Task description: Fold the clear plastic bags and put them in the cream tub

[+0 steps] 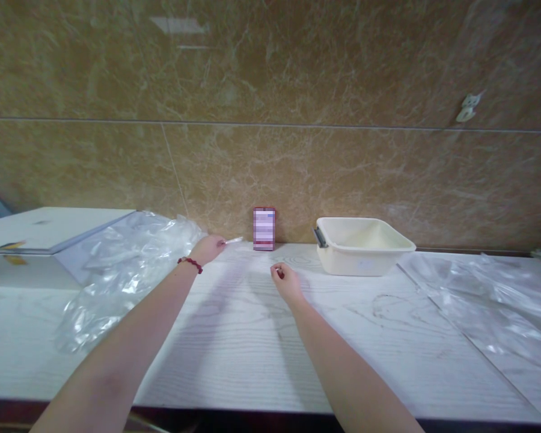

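My left hand (208, 248) reaches over the white wood-grain tabletop (234, 337) with its fingers pinched on a thin white stick (233, 240) that points right. A red string bracelet sits on that wrist. My right hand (285, 281) hovers over the table a little to the right, fingers curled closed around something small that I cannot make out. A small pink-and-white striped box (264, 228) stands upright against the wall just beyond both hands.
A cream plastic basin (363, 245) sits at the back right by the wall. Crumpled clear plastic (121, 264) lies at the left, and another clear sheet (491, 294) covers the right side. A white board (49, 228) lies far left. A marble-tiled wall rises behind.
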`<state>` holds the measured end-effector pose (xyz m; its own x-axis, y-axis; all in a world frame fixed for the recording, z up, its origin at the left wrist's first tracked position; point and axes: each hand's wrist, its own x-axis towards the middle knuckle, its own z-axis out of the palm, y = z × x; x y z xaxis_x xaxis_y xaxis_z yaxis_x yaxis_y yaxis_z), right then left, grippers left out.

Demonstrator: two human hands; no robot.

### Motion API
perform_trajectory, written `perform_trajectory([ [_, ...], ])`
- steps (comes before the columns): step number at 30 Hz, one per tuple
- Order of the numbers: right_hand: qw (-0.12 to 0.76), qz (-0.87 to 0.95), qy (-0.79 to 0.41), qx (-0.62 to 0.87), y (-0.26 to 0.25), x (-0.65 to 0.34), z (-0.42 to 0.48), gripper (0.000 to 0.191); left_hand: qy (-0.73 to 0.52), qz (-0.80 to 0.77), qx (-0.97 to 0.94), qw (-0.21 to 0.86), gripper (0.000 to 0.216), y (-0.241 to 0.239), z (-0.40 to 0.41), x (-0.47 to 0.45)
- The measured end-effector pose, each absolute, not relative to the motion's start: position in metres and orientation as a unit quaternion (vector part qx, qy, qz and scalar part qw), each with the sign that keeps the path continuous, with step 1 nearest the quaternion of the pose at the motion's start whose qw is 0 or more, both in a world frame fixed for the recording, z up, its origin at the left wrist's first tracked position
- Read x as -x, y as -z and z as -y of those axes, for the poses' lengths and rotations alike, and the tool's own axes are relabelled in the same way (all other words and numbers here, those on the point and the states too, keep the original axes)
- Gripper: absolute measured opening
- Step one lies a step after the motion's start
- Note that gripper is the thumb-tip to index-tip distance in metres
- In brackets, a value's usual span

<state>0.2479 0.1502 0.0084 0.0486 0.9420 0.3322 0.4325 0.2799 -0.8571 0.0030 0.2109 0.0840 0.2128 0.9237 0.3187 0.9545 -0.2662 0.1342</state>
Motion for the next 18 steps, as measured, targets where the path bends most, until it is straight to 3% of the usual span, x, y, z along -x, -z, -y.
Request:
perform_trajectory([
  [4, 0.485, 0.647, -0.260, 0.528, -0.008, -0.247, -0.150, 0.021, 0.314, 0.594, 0.731, -0.118, 0.022, -0.107, -0.186, -0.024],
  [8, 0.514, 0.661, -0.254, 0.484, -0.009, -0.245, -0.146, 0.027, 0.486, 0.483, 0.577, -0.445, 0.017, -0.116, -0.158, -0.044],
  [10, 0.522, 0.672, -0.253, 0.459, -0.009, -0.244, -0.145, 0.037, 0.517, 0.441, 0.486, -0.550, 0.013, -0.114, -0.149, -0.051],
  [13, 0.520, 0.688, -0.265, 0.431, -0.009, -0.243, -0.143, 0.050, 0.540, 0.387, 0.390, -0.638, 0.005, -0.100, -0.141, -0.056],
  [18, 0.526, 0.706, -0.255, 0.400, -0.010, -0.241, -0.140, 0.069, 0.556, 0.366, 0.284, -0.690, 0.016, -0.068, -0.141, -0.060],
])
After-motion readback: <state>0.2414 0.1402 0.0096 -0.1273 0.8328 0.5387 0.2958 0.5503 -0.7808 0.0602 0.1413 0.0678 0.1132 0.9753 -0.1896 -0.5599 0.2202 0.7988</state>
